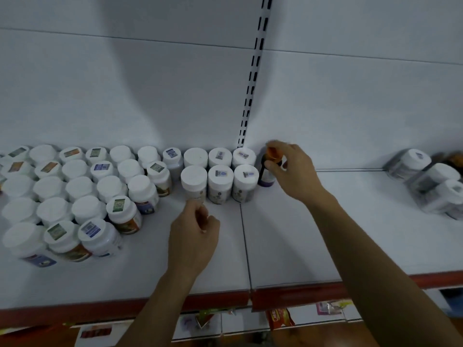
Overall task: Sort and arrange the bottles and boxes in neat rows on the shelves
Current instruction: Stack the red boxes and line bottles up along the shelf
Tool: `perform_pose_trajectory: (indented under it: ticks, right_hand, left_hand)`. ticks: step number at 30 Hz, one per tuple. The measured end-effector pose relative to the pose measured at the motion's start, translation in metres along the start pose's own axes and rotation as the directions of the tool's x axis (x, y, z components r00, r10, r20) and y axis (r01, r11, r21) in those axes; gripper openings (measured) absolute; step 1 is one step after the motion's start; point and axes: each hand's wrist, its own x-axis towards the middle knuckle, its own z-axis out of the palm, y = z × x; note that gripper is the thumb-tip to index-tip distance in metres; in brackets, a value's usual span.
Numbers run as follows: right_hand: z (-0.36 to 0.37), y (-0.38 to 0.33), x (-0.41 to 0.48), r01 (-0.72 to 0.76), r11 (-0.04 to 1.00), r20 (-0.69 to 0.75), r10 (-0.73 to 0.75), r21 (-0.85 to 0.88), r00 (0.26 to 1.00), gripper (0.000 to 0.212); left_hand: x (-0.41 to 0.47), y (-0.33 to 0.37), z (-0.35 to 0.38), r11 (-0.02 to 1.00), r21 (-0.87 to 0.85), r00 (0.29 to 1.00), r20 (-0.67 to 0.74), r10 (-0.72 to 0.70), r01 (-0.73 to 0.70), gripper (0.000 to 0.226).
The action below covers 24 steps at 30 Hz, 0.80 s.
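White metal shelf (325, 221) with a red front edge (288, 296) and a slotted black-and-white upright (253, 78) in the back panel.

Left: a dense cluster of white-capped plastic bottles (75, 196), many with small printed stickers on their lids, standing in uneven rows.

Centre: a block of six white-capped bottles (218, 171), two rows of three, at the back of the shelf.

Just right of this block, at the foot of the upright, a dark glass bottle with an orange cap (265, 175) stands upright on the shelf. The right hand (293, 171) grasps it at the cap and neck, thumb and fingers curled round it.

The left hand (193, 234) hovers in front of the block's left front bottle, fingers clenched loosely with nothing seen in them; whether a fingertip touches the bottle cannot be told.

Far right: shrink-wrapped packs of white bottles (431, 181).

Below: white printed boxes (250, 324) on a lower shelf.
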Motion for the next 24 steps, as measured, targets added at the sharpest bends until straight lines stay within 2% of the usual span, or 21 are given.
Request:
perform_pose_trajectory:
  ticks: [2,5,8,10,12,14,17,21,24]
  right_hand:
    - [-0.003,0.009,-0.002,0.012,1.000,0.048,-0.013,0.021,0.999,0.040]
    - [-0.021,0.020,-0.029,-0.140,0.961,-0.051,0.156,0.239,0.986,0.036]
    - [-0.059,0.037,-0.060,-0.239,0.797,-0.157,0.383,0.554,0.910,0.030]
    - [-0.097,0.052,-0.074,-0.200,0.696,-0.232,0.474,0.689,0.849,0.025]
    - [-0.141,0.075,-0.082,-0.143,0.660,-0.304,0.514,0.737,0.802,0.024]
    - [-0.186,0.105,-0.090,-0.102,0.674,-0.366,0.514,0.732,0.776,0.026]
    - [-0.250,0.162,-0.099,-0.108,0.762,-0.433,0.472,0.638,0.768,0.028]
    - [-0.322,0.243,-0.105,-0.221,0.898,-0.465,0.393,0.381,0.794,0.029]
    - [-0.356,0.291,-0.097,-0.271,0.948,-0.413,0.316,0.163,0.854,0.030]
  left_hand:
    - [-0.004,0.009,0.016,0.996,0.037,0.990,0.113,0.081,-0.085,0.021]
    - [-0.005,0.029,0.049,0.977,0.054,0.928,0.327,0.177,-0.205,0.015]
    - [-0.003,0.052,0.090,0.952,0.033,0.849,0.463,0.255,-0.304,0.012]
    - [0.000,0.070,0.123,0.944,0.023,0.817,0.507,0.274,-0.331,0.012]
    - [0.001,0.090,0.158,0.936,0.011,0.785,0.548,0.289,-0.352,0.014]
    - [0.003,0.113,0.199,0.930,-0.028,0.749,0.584,0.314,-0.368,0.017]
    - [0.005,0.150,0.268,0.920,-0.074,0.716,0.605,0.348,-0.385,0.023]
    - [0.010,0.194,0.353,0.935,-0.088,0.733,0.597,0.325,-0.343,0.031]
    - [0.006,0.216,0.402,0.943,-0.131,0.758,0.566,0.324,-0.305,0.042]
